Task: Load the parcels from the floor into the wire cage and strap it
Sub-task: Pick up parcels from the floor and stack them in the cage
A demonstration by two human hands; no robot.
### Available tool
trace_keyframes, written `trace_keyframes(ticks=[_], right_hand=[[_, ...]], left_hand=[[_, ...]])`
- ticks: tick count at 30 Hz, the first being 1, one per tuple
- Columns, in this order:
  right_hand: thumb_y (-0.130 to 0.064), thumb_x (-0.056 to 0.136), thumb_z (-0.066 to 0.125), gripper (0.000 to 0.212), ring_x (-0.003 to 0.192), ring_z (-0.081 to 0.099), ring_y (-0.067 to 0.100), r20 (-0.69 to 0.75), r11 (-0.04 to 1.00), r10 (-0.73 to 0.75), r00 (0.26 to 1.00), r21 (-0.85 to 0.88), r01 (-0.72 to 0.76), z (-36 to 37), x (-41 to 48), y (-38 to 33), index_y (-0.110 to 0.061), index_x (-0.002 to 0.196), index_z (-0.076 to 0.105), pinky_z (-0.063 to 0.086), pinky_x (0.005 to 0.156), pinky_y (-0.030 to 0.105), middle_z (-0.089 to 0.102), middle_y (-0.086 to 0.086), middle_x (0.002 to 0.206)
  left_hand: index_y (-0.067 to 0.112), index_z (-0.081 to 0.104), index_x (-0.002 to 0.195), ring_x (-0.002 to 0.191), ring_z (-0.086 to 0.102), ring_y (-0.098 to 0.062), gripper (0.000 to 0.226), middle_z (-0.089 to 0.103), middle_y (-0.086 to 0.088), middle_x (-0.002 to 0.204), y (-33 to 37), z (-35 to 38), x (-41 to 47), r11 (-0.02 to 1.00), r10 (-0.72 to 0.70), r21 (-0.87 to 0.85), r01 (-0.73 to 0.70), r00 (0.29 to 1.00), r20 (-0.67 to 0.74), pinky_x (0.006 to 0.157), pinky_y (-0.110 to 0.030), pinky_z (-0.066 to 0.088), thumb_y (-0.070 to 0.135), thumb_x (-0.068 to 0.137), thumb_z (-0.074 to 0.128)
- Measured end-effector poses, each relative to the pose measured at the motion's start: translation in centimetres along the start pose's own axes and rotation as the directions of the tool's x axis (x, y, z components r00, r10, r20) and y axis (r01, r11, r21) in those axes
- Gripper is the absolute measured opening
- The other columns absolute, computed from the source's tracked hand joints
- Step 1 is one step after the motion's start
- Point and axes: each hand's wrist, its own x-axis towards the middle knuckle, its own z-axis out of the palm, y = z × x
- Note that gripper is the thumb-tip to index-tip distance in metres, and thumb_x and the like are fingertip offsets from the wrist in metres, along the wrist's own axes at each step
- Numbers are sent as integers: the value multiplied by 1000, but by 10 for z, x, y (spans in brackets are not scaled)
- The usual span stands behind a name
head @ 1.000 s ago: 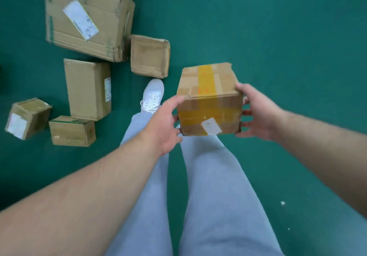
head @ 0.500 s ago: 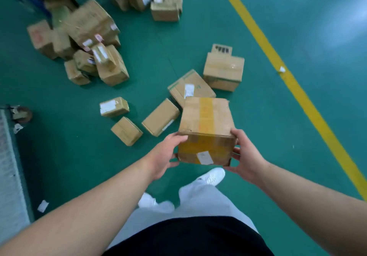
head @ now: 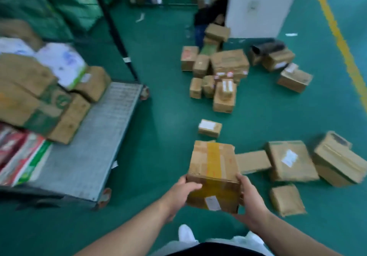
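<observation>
My left hand (head: 181,191) and right hand (head: 250,197) clasp a taped parcel (head: 214,173) by its sides, above the green floor (head: 164,128). The wire cage (head: 95,148), partly loaded, stands to my left; loose boxes (head: 220,73) lie ahead.

I see a teal-green painted floor (head: 168,117) across most of the view, smooth and faintly glossy. A yellow line (head: 342,43) runs along it at the right, from the top edge toward the right edge. A white pillar (head: 258,7) stands at the top, left of that line, with a small grey plate (head: 252,5) on its face. A white paper scrap (head: 291,34) lies near its foot. Green sacks (head: 49,3) are piled upper left. The light is even, and everything looks blurred.
</observation>
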Motion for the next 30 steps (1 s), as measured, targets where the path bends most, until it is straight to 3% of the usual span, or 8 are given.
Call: trace_keyframes(ticks=[2,7,11,14,21,24,26,30], right_hand=[[-64,87,62,50,104,69,27,24,996,-39,999,-85,41,49,3,-10,-26,120,62,58,84,55,71,6,115],[-61,91,62,47,103,67,24,118,950,-128,985,-271,156,141,12,-55,-25,120,57,57,91,55,68,5,115],[-60,94,59,46,101,64,22,185,891,-188,965,-382,247,225,48,-106,-24,122,53,56,93,53,63,0,114],[-63,92,59,49,102,65,26,242,849,-182,953,-451,276,292,76,-143,-23,119,55,58,92,51,64,4,113],[-61,91,61,45,99,65,27,442,747,-100,892,-558,361,429,104,-219,-19,107,58,58,93,55,63,7,110],[-73,74,63,58,102,67,28,481,720,-77,873,-579,382,483,109,-244,-25,106,59,58,93,55,65,5,112],[-76,68,63,63,102,67,29,499,708,-67,864,-587,393,518,120,-255,-26,106,59,58,92,55,66,4,113],[-72,80,62,56,103,67,28,535,684,-64,842,-591,427,593,143,-269,-25,112,57,59,91,55,65,4,115]], left_hand=[[28,56,130,107,60,-1,31,68,14,120,-3,-45,-4,997,15,-79,-20,998,-68,81,-24,45,25,99,60],[23,61,125,102,68,-13,25,72,6,114,8,-117,9,942,-38,-332,-44,971,-235,63,-20,50,23,100,59],[25,62,125,114,65,-18,25,69,3,121,37,-169,42,864,-89,-491,-111,926,-366,73,-30,51,26,100,59],[28,63,121,113,66,-18,22,69,6,121,63,-212,62,830,-121,-536,-152,890,-440,80,-33,52,29,99,61],[31,59,126,113,65,-17,27,67,7,123,134,-300,76,718,-205,-640,-274,796,-570,74,-30,51,32,99,62],[30,58,128,111,66,-16,29,69,7,120,153,-331,84,660,-238,-682,-317,772,-589,74,-29,52,29,99,62],[34,54,132,113,62,-13,33,66,11,122,164,-354,92,652,-237,-683,-328,768,-595,82,-32,50,30,100,61],[38,51,135,121,57,-16,34,62,11,128,179,-419,121,681,-219,-655,-328,762,-609,101,-43,45,33,102,57]])
